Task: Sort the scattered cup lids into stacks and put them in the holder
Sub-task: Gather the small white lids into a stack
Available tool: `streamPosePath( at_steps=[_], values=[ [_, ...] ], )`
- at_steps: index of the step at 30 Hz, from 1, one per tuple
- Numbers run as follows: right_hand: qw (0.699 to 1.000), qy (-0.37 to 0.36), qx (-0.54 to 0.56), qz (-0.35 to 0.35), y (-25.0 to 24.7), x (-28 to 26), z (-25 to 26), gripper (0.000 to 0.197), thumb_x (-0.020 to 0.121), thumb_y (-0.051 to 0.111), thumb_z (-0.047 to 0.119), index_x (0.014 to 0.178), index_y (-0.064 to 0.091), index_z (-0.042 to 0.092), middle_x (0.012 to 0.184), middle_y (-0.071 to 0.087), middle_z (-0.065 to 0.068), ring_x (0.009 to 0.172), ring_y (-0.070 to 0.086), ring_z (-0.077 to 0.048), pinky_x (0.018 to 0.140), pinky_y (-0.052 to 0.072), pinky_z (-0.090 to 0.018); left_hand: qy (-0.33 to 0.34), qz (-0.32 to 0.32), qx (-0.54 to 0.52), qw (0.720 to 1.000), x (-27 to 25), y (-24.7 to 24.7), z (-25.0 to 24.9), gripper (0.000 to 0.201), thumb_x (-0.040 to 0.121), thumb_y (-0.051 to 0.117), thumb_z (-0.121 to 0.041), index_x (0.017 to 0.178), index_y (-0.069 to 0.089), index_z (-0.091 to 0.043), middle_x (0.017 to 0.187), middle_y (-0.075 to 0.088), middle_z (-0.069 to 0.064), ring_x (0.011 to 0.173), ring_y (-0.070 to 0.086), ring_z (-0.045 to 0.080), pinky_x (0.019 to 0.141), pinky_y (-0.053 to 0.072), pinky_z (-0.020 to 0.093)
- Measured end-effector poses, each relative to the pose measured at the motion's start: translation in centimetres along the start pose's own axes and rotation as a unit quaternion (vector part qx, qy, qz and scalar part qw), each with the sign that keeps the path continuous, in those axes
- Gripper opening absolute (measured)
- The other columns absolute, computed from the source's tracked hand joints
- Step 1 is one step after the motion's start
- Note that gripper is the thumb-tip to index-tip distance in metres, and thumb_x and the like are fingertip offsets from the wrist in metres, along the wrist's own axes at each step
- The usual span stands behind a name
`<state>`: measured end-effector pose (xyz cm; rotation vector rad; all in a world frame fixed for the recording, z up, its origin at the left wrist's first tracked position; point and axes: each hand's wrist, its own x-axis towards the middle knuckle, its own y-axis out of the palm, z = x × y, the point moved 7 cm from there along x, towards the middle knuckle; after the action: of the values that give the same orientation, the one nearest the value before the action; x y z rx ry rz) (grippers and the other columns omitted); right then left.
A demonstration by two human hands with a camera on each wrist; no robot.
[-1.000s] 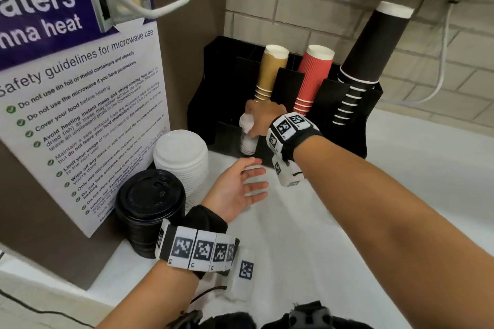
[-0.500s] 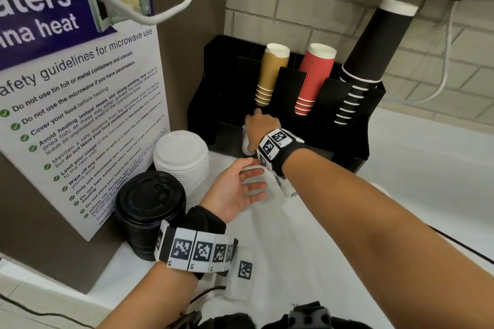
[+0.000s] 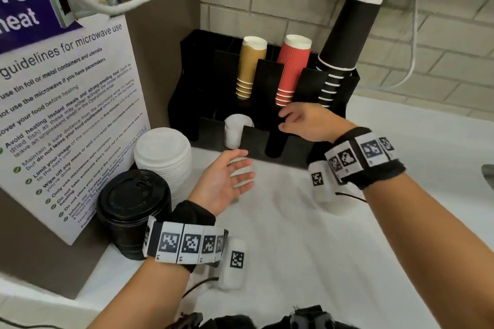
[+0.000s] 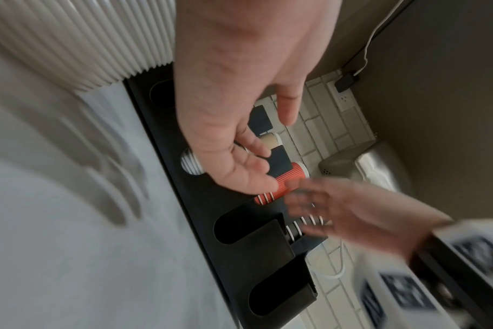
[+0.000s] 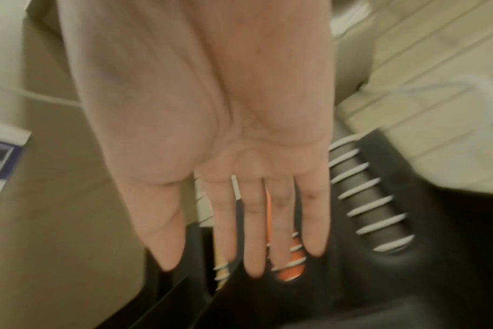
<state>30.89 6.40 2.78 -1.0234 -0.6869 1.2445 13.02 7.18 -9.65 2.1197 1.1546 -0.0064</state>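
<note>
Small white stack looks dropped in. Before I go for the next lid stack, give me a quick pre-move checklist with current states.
1. Right hand empty: ok, fingers straight.
2. Left hand empty: ok, palm open.
3. Small white lids in the holder front slot: ok.
4. Large white lid stack on the counter, upright: ok.
5. Black lid stack upright beside it: ok.
6. Free front slot in the holder: ok.

A cup holder [image 3: 270, 147] stands at the counter's [image 3: 307, 235] back edge; a small lid stack [image 3: 234, 132] sits in its front-left slot, two taller stacks [image 3: 163, 152] left of it.
</note>
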Motion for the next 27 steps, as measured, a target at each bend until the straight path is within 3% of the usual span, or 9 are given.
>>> streamPosePath(
  at_steps=[4, 7, 9, 11, 17, 23, 27],
  values=[
    [0.995, 0.090, -0.018, 0.038, -1.3, -5.2, -7.1, 0.035, 0.092, 0.061, 0.034, 0.124, 0.059, 0.020, 0.119, 0.063, 0.000, 0.107, 0.056, -0.016, 0.090, 0.039, -0.023, -0.002, 0.012, 0.006, 1.000, 0.0, 0.4, 0.3, 0.021, 0.094, 0.056, -0.030, 0.106, 0.067, -0.016, 0.096, 0.067, 0.002, 0.076, 0.069, 0.019, 0.067, 0.057, 0.031],
    [0.982, 0.144, -0.072, 0.100, -0.5, -8.6, -10.8, 0.065, 0.070, 0.078, 0.050, 0.128, 0.051, 0.038, 0.120, 0.051, 0.012, 0.111, 0.049, -0.013, 0.093, 0.037, -0.028, -0.007, 0.018, 0.011, 1.000, -0.1, 0.8, 0.7, 0.020, 0.094, 0.057, -0.030, 0.104, 0.068, -0.017, 0.095, 0.068, 0.001, 0.075, 0.070, 0.018, 0.066, 0.057, 0.031],
    [0.975, 0.153, -0.089, 0.135, 0.7, -10.0, -12.3, 0.087, 0.058, 0.086, 0.048, 0.133, 0.043, 0.046, 0.123, 0.045, 0.012, 0.116, 0.046, -0.016, 0.098, 0.040, -0.034, -0.009, 0.020, 0.018, 1.000, -0.2, 1.1, 0.9, 0.020, 0.093, 0.057, -0.031, 0.104, 0.068, -0.017, 0.095, 0.068, 0.001, 0.075, 0.071, 0.018, 0.066, 0.057, 0.031],
    [0.978, 0.144, -0.085, 0.127, 1.5, -10.5, -13.1, 0.096, 0.054, 0.089, 0.043, 0.135, 0.038, 0.049, 0.124, 0.043, 0.010, 0.117, 0.044, -0.018, 0.099, 0.042, -0.038, -0.011, 0.022, 0.021, 0.999, -0.3, 1.3, 1.1, 0.020, 0.093, 0.057, -0.031, 0.103, 0.068, -0.017, 0.096, 0.068, 0.001, 0.075, 0.071, 0.018, 0.066, 0.057, 0.031],
    [0.993, 0.100, -0.057, 0.042, 2.4, -10.2, -13.3, 0.092, 0.059, 0.088, 0.034, 0.134, 0.038, 0.049, 0.111, 0.043, 0.009, 0.101, 0.048, -0.019, 0.076, 0.041, -0.026, -0.016, 0.024, 0.027, 0.999, -0.8, 1.9, 1.7, 0.020, 0.094, 0.058, -0.030, 0.103, 0.069, -0.016, 0.097, 0.068, 0.002, 0.075, 0.071, 0.019, 0.064, 0.057, 0.030],
    [0.994, 0.094, -0.061, 0.019, 2.7, -9.8, -13.2, 0.080, 0.064, 0.086, 0.028, 0.133, 0.046, 0.037, 0.109, 0.048, 0.001, 0.099, 0.049, -0.022, 0.079, 0.041, -0.027, -0.016, 0.023, 0.038, 0.999, -1.1, 2.1, 1.9, 0.023, 0.094, 0.057, -0.032, 0.106, 0.069, -0.016, 0.101, 0.068, 0.003, 0.077, 0.071, 0.019, 0.064, 0.057, 0.031],
    [0.994, 0.093, -0.063, -0.003, 1.4, -10.2, -13.0, 0.077, 0.066, 0.084, 0.033, 0.133, 0.046, 0.037, 0.109, 0.050, 0.000, 0.101, 0.049, -0.023, 0.082, 0.043, -0.030, -0.017, 0.022, 0.043, 0.999, -1.3, 2.3, 2.0, 0.022, 0.094, 0.057, -0.032, 0.105, 0.069, -0.016, 0.102, 0.067, 0.003, 0.077, 0.071, 0.019, 0.064, 0.057, 0.031]
  ],
)
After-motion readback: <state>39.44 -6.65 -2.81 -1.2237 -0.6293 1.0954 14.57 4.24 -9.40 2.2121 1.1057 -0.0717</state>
